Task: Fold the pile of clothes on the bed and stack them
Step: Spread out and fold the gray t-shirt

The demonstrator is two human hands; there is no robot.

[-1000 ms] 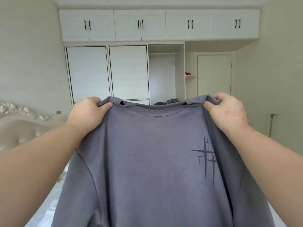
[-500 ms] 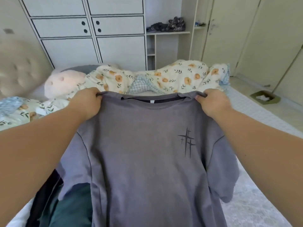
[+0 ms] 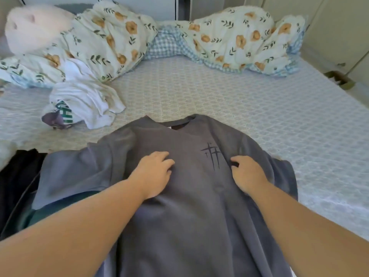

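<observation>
Grey T-shirt (image 3: pixel 191 196) lies front-up on bed (image 3: pixel 259 120), collar away from person, left sleeve over dark clothes (image 3: pixel 18 176) at bed edge. Left hand (image 3: pixel 153 174) rests on chest, fingers loosely curved, holding nothing. Right hand (image 3: pixel 246 174): fingers curled, seemingly pinching cloth beside printed mark. Shirt judged light, limp, creases easily; best taken at shoulders or hem. White garment (image 3: pixel 83 104) crumpled nearby, unfolded.

Bed (image 3: pixel 259 120) with grey T-shirt (image 3: pixel 189 206), quilt (image 3: pixel 111 37)

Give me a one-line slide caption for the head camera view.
Both hands, left hand and right hand, rest on a grey T-shirt spread front-up on the bed.
</observation>
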